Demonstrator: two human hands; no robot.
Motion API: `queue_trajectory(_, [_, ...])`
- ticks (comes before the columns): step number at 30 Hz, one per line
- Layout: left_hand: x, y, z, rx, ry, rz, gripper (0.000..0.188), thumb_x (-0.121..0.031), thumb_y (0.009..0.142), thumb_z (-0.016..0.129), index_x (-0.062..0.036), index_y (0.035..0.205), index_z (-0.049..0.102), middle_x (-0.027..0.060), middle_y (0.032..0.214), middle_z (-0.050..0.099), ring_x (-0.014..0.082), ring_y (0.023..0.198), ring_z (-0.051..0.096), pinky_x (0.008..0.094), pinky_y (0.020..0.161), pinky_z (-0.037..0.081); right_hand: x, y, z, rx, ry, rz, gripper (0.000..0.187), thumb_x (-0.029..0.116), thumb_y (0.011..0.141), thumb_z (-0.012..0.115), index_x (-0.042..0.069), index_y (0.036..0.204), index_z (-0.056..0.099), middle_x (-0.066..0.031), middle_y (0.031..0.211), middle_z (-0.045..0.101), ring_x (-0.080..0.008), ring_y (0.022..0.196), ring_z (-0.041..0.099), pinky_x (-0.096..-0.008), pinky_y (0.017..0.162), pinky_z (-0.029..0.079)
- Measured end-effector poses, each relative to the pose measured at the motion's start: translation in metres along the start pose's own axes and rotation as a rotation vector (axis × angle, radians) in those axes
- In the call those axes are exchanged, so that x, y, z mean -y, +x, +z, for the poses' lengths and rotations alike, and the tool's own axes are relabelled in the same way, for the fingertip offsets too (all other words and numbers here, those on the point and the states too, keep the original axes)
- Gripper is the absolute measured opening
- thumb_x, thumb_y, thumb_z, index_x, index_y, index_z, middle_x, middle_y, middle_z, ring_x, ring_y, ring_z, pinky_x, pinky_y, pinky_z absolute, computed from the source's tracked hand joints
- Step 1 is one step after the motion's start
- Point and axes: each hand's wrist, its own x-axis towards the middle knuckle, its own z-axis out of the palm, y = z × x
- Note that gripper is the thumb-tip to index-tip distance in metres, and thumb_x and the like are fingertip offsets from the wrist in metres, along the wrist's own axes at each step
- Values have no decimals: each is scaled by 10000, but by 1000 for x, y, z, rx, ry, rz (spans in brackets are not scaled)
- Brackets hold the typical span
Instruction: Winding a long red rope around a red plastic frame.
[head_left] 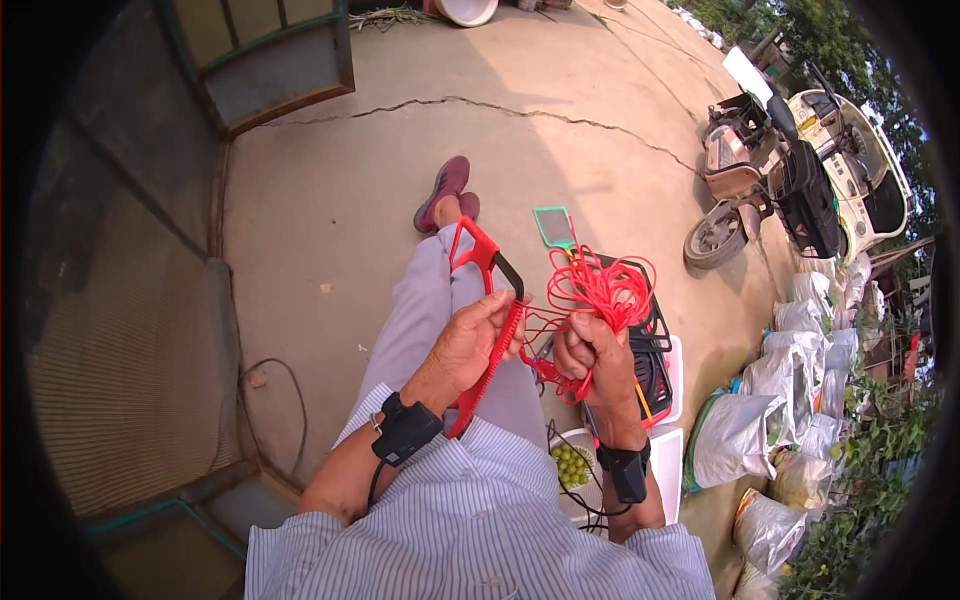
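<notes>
My left hand (480, 335) is closed on a red-and-black frame (493, 372) with a ridged long edge, which slants across my lap. Its upper end has an open red loop, and a short black section joins the two red parts. My right hand (597, 355) grips a loosely looped bundle of red cord (612, 290), whose coils fan out above the fist. Thin red strands stretch between the two hands. Exactly how the cord meets the frame is hidden by my left fingers.
To my right are a black rack (652, 375), white boxes (668, 455), green fruit (571, 466) in a white basket and a green-rimmed swatter (553, 228). Farther right stand filled white sacks (735, 435) and a parked scooter (735, 190). A screened door (130, 330) is at left.
</notes>
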Motion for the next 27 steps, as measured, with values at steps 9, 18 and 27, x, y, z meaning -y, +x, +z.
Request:
queue_trajectory(9, [-3,7,0,90,1,-139,273,-301,950,496,-42,1012,557,43,624,520,151,536,483,272,509,368,1,-3,-4,-81,23,29,268,161,894,530,58,658,455,31,460,266,-96,372,317,-256,369,247])
queue_trajectory(18, [-4,6,4,-41,-32,-139,248,-289,888,530,-48,908,585,49,591,515,161,482,457,285,471,349,0,-18,11,-13,-134,107,135,78,817,560,66,720,467,46,511,319,-51,397,264,-236,381,198])
queue_trajectory(27, [0,6,5,-62,-42,-108,252,-267,874,532,-33,944,592,43,597,518,161,469,435,276,458,334,-17,-30,3,-89,-114,79,182,119,850,556,75,712,446,38,492,290,-70,377,280,-249,366,223])
